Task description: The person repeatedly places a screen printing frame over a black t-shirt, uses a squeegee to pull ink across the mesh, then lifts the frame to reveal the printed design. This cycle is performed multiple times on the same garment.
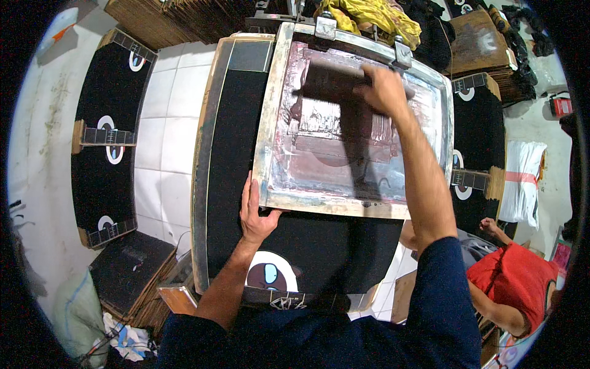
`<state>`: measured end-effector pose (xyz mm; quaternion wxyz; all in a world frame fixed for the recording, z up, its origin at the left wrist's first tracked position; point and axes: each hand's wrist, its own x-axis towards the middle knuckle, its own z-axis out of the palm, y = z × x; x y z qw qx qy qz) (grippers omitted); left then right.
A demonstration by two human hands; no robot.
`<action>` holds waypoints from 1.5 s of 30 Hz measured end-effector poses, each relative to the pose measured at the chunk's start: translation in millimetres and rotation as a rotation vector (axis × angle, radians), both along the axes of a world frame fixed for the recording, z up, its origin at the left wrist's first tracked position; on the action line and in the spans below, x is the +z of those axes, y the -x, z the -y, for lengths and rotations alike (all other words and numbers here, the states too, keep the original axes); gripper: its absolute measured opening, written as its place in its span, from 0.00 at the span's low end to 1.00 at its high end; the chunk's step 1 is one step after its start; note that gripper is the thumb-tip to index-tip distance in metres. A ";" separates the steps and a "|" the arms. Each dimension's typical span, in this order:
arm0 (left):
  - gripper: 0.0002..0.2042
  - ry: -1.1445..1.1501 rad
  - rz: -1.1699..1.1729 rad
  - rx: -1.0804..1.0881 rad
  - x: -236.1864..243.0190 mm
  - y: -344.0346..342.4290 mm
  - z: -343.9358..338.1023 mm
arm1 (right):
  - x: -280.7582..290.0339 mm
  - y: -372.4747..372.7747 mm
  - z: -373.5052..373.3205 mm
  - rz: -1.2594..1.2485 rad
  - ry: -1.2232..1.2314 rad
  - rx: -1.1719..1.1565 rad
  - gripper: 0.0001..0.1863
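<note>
A screen-printing frame (272,123) with pale wooden edges and a smeared pinkish mesh lies over a black board (319,246), held at its top by two metal clamps. My left hand (255,215) is closed on the frame's lower left corner. My right hand (384,89) grips a dark squeegee (326,80) across the upper part of the mesh; the motion blurs the blade. Near the board's lower edge shows a printed white and brown eye shape (270,277).
Black printed boards lie left (101,80) and right (476,132). A person in red (510,277) works at lower right. Behind are stacked boards (482,43) and yellow cloth (369,18); white fabric (521,203) lies at right, a dark stack (132,267) at lower left.
</note>
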<state>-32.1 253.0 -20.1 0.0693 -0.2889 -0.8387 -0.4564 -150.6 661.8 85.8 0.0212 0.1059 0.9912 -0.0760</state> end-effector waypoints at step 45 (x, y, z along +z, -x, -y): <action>0.23 0.886 0.645 0.272 -149.0 3.0 339.2 | 288.7 -67.3 46.5 -0.893 -0.261 -0.372 0.28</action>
